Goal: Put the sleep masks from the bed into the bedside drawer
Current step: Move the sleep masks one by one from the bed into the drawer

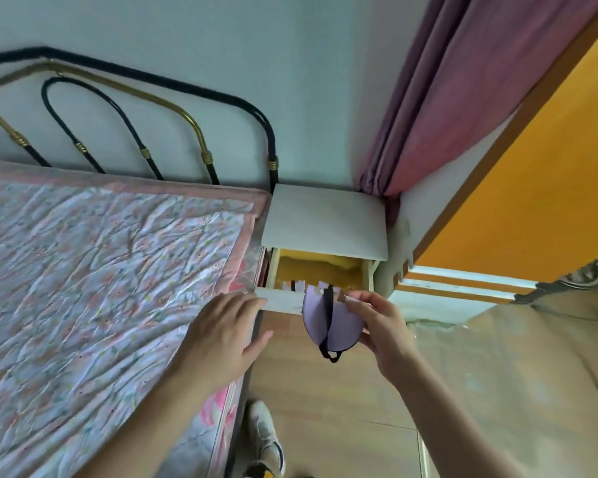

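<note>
A lilac sleep mask [339, 322] with a black strap hangs folded in my right hand [380, 326], just in front of the pulled-out bedside drawer [280, 300]. The drawer has a white front and a yellow inside, and pale masks with black straps [299, 285] show behind its front panel. My left hand [221, 336] is empty with fingers spread, its fingertips touching the left end of the drawer front, beside the bed's corner. I see no masks on the visible part of the bed [101, 270].
The white bedside table [325, 220] stands between the bed and a pink curtain [463, 98]. A metal headboard [194, 132] runs along the wall. An orange door [532, 184] is at the right, with wooden floor below and a shoe [266, 439] near the bed.
</note>
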